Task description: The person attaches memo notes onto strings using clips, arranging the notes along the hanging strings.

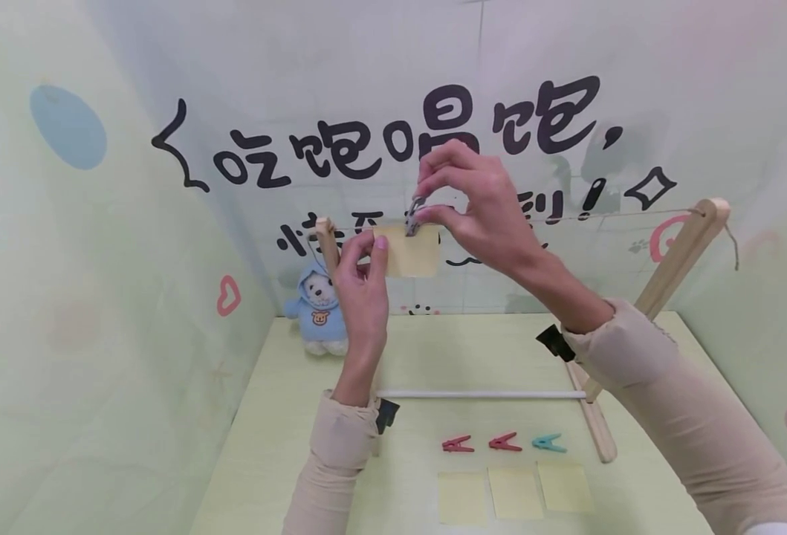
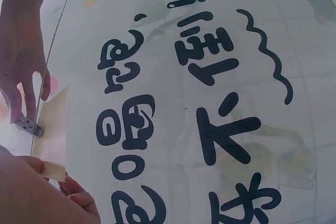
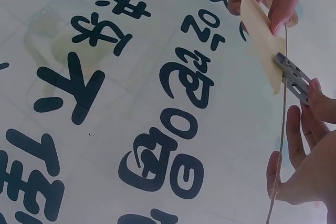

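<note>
At the middle of the head view, a pale-yellow rectangular paper note (image 1: 412, 258) sits at a thin brown twine line (image 3: 282, 129), its top edge met by a grey clothes-peg (image 3: 294, 78). The left hand (image 1: 363, 290), at eight o'clock from the note, pinches its side; the right hand (image 1: 485, 200), at two o'clock, pinches the peg. Whether the peg bites both note and line I cannot tell; this fastening seems nearly done. At five o'clock, two red pegs (image 1: 455, 446), one turquoise peg (image 1: 542, 443) and three square pale-yellow sheets (image 1: 516, 493) lie on the pale-green tabletop (image 1: 286, 461), apparently left to hang.
</note>
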Action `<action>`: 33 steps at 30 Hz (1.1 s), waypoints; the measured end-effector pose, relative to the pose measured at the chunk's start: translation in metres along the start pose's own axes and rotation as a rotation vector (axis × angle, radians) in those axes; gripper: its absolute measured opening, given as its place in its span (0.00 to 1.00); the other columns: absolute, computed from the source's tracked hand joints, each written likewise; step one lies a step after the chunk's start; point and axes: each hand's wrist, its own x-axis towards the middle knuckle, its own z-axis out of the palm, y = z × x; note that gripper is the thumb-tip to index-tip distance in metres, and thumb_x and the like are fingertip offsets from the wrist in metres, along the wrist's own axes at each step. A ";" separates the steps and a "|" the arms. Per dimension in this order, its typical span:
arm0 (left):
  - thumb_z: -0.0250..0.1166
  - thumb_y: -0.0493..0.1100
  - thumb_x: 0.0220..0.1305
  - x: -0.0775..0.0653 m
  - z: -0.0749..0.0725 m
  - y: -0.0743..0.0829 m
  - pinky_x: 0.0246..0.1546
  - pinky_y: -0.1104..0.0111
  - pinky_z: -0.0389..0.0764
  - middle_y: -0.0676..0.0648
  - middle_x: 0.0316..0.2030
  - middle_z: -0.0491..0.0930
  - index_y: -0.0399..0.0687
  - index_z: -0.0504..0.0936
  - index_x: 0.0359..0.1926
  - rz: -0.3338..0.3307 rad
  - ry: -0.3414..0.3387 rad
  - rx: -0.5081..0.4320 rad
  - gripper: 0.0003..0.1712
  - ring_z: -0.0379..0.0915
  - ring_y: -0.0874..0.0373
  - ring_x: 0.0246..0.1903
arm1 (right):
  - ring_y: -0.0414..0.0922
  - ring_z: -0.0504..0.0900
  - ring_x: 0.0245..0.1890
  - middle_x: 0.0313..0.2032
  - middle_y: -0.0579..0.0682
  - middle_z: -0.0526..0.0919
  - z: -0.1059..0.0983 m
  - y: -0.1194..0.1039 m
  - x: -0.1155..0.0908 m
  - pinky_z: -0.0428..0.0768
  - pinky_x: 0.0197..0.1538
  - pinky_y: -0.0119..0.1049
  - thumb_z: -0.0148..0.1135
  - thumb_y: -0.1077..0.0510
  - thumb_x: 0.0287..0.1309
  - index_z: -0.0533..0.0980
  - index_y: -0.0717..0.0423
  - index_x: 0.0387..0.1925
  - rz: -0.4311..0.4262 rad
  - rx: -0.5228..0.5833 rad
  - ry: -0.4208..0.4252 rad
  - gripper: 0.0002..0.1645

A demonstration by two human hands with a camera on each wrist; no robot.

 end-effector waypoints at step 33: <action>0.65 0.40 0.80 -0.006 0.002 -0.006 0.44 0.72 0.75 0.39 0.51 0.84 0.33 0.85 0.57 -0.045 0.030 0.004 0.14 0.74 0.57 0.42 | 0.49 0.81 0.62 0.55 0.63 0.85 -0.042 -0.026 -0.076 0.75 0.67 0.30 0.68 0.52 0.78 0.87 0.66 0.51 -0.071 -0.040 0.024 0.19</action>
